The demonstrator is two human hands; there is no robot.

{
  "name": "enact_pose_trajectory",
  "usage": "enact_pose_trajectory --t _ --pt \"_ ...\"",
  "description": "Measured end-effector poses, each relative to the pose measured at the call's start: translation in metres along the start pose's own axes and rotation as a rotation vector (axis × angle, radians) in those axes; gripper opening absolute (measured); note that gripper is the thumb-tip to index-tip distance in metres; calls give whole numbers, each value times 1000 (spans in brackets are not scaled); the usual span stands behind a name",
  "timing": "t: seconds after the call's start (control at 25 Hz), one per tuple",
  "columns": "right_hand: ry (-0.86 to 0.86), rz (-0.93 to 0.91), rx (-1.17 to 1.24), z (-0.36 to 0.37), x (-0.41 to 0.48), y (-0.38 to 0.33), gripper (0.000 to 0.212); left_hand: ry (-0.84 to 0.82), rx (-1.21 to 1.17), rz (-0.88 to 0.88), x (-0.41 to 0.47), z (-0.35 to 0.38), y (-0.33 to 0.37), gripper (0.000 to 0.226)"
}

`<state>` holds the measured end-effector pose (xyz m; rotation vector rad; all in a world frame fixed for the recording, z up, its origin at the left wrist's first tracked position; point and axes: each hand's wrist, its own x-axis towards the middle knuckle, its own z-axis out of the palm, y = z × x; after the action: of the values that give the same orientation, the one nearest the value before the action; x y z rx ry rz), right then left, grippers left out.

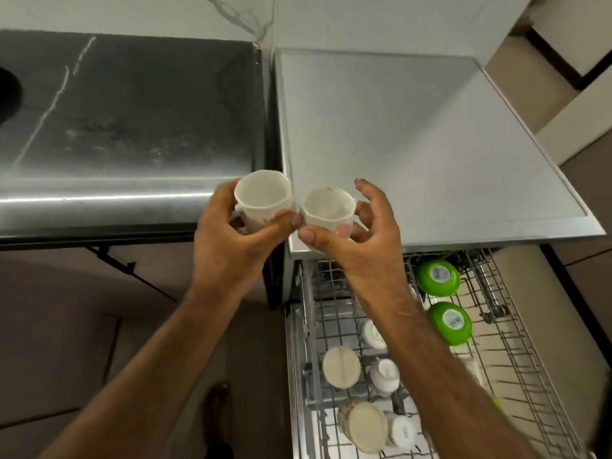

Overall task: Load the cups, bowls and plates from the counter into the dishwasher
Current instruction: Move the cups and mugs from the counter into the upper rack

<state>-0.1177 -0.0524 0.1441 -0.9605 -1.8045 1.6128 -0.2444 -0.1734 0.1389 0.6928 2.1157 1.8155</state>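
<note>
Fingers of the left hand are curling round one small white ceramic cup, the right hand is pinching a second white ceramic cup, both hovering rim-up beside the grey counter edge, likely needing inverting before seating in the wire dishwasher rack.

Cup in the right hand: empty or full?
Empty. The right hand holds the cup upright; its white inside shows no liquid, only a brownish mark at the rim.

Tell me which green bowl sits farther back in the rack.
The upper green bowl, just below the edge of the steel top; the other green bowl lies in front of it, nearer the person.
</note>
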Motion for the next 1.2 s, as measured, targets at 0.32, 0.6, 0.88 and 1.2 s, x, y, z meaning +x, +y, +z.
enact_pose_trajectory --t 0.32,0.6,0.88,1.2 --pt "119 91 232 -72 -50 78 86 -157 2 -53 -75 60 -38 65" --pt "245 209 355 -96 -56 160 83 -225 43 -94 -96 87 -93 66" --pt "133 386 266 -102 -44 214 87 -210 65 -129 -97 93 -129 67" --pt "-127 171 -669 -69 -13 228 99 -190 109 -121 -80 94 -144 67"
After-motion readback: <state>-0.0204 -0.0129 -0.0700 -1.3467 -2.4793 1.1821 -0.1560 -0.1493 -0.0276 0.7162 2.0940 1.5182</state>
